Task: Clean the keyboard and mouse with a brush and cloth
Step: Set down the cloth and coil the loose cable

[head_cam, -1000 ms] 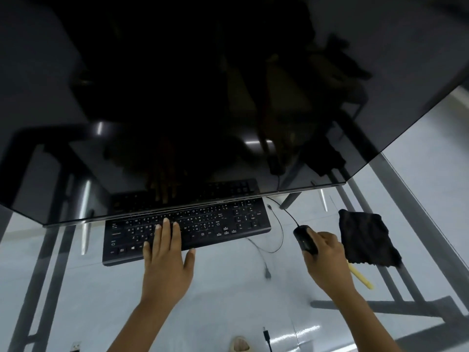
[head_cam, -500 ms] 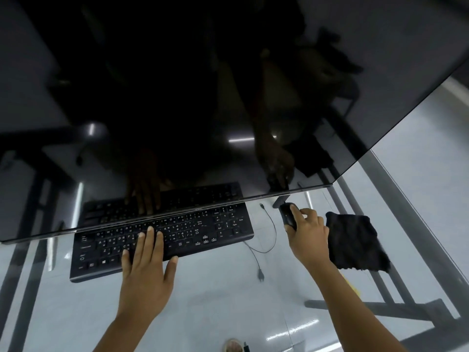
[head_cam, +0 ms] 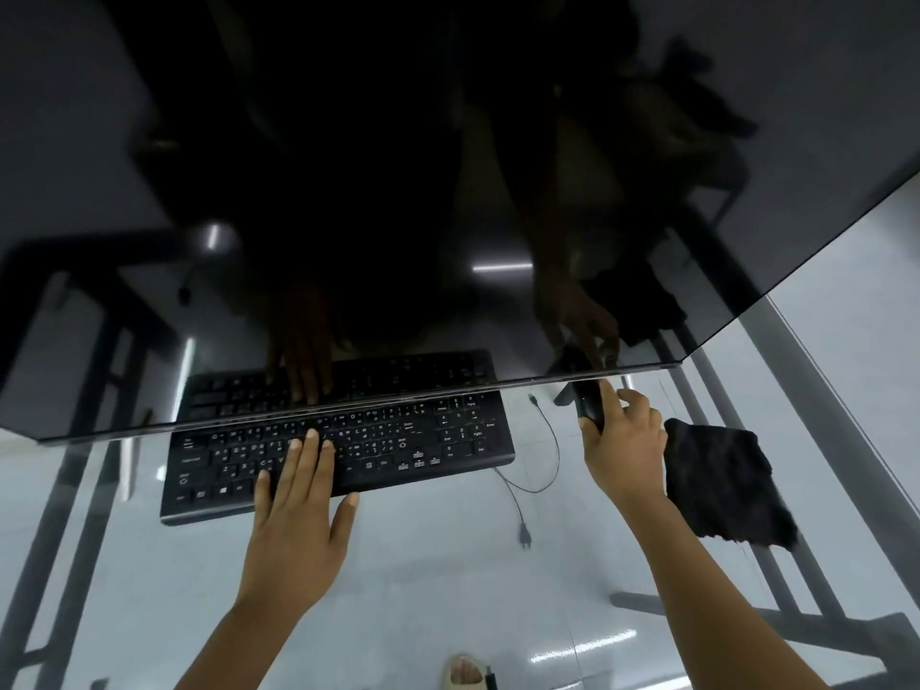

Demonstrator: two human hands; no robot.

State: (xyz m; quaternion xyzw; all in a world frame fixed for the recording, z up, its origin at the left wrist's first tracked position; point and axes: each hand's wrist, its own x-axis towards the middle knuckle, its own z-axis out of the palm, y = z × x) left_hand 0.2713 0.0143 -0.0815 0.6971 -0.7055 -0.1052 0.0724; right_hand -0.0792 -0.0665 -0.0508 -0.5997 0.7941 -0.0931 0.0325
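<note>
Fingers (head_cam: 610,405) of the right hand (head_cam: 622,445) are wrapped around the mouse (head_cam: 590,408), which now sits way further back than a second ago, tucked right by the bottom edge of the monitor (head_cam: 448,191). Left hand (head_cam: 293,520) lies flat and open with fingertips on the keyboard (head_cam: 423,440), which has slid back too, its far rows partly under the screen. Cloth (head_cam: 722,485) is just beside the right wrist on the glass counter (head_cam: 423,590), untouched. Can't spot the brush now. Looks to me like gear is just being repositioned, so no actual cleaning yet.
</note>
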